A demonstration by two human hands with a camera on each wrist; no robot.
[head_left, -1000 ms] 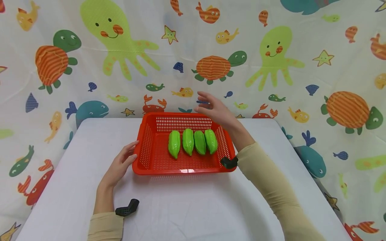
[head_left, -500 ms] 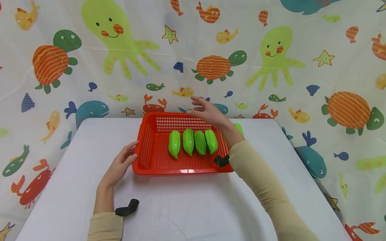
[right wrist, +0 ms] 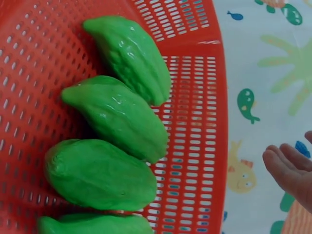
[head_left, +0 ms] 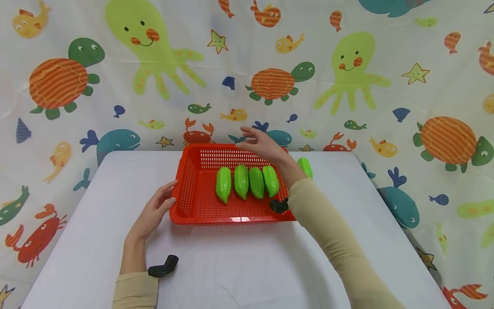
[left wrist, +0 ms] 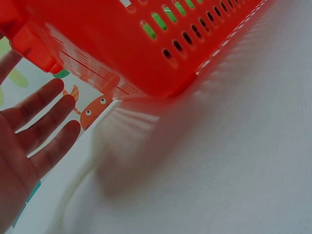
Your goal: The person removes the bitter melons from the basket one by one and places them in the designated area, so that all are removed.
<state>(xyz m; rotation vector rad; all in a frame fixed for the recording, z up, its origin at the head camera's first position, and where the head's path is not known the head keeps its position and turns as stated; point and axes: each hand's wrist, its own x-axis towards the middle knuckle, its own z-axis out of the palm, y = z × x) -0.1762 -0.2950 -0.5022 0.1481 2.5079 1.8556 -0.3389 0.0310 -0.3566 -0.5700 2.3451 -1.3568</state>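
Grip: your right hand (head_left: 263,145) hovers with fingers spread, holding nothing, over the red basket's (head_left: 189,189) far rim.
Left hand (head_left: 154,210): flat, fingers touching the basket's left wall.
Green gourds (head_left: 247,182): four side by side inside the basket.
Fifth gourd (head_left: 305,166): on the table (head_left: 239,266), just right of the basket.

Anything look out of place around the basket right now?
Yes: one green vegetable lies on the table just outside the red basket, by its right wall, while four others sit in a row inside. Nothing looks spilled or damaged.
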